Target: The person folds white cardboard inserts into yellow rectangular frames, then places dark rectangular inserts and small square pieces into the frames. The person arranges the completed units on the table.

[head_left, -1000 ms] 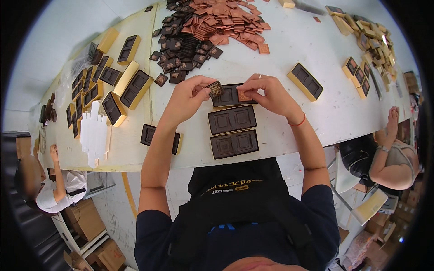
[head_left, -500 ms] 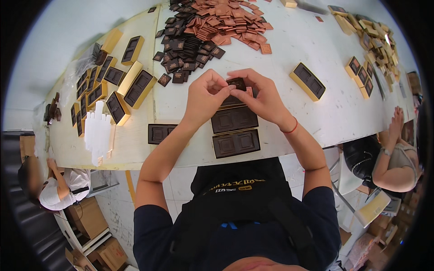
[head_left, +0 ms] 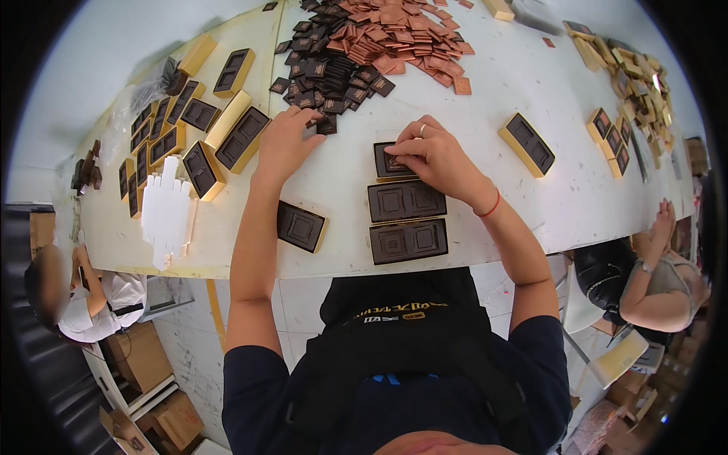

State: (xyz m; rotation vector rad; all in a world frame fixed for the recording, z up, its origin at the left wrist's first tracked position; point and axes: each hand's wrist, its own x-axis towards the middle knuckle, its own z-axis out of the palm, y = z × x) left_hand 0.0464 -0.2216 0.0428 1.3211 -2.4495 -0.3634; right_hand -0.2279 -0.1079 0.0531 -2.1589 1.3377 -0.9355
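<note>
My right hand [head_left: 438, 158] has its thumb and fingers pinched on a small dark flat square [head_left: 393, 158] at the left compartment of the farthest box [head_left: 381, 171]. The rest of that box is hidden under the hand. Nearer to me lie two more dark-lined gold boxes, a middle one [head_left: 406, 201] and a near one [head_left: 409, 240], with no squares in them. My left hand [head_left: 288, 145] is open, thumb apart, its fingertips beside a dark square [head_left: 327, 124] at the edge of the pile of dark squares [head_left: 334, 80]. By my left forearm, another box [head_left: 302, 226] lies slanted.
Copper-coloured squares [head_left: 402, 34] are heaped at the back. Several gold boxes [head_left: 201, 171] and white strips [head_left: 164, 216] lie at left. One box [head_left: 527, 144] stands at right, with filled boxes [head_left: 610, 142] beyond it. Other people sit at both table ends.
My left hand has parted from the right and moved left to the dark pile. My right hand has shifted slightly nearer. The box by my left forearm has turned to a slant.
</note>
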